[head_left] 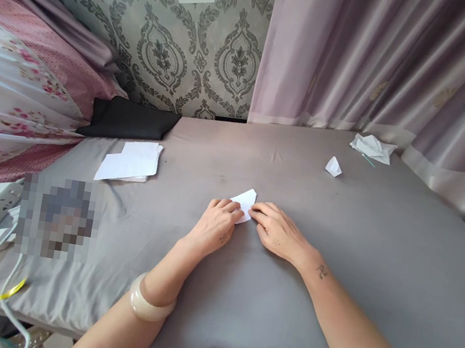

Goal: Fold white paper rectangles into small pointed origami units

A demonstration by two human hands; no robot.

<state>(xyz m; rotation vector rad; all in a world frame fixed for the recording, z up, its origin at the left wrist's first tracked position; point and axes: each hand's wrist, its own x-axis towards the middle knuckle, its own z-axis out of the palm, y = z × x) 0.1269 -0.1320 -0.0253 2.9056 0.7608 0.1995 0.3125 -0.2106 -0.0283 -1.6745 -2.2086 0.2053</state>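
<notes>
1. Two bare hands meet over a small piece of folded white paper (248,199), lying on a bed-like surface covered in grey cloth (347,310), in front of the person.
2. The left hand (218,222) has its fingers bent down onto the paper's left side. The right hand (272,227) touches its right edge with its fingertips. Neither is released; whether either thumb pinches from below, I cannot tell.
3. The step in hand looks like folding or pressing a crease. A neat crease would call for the left fingers to steady the sheet and the right fingertips to line up its edge.
4. Well apart, toward the far right, stand a small folded paper shape (333,166) and, beyond it, a loose paper pile (372,148). Flat white sheets (128,160) lie stacked at left.
5. No container holds any of these papers.
</notes>
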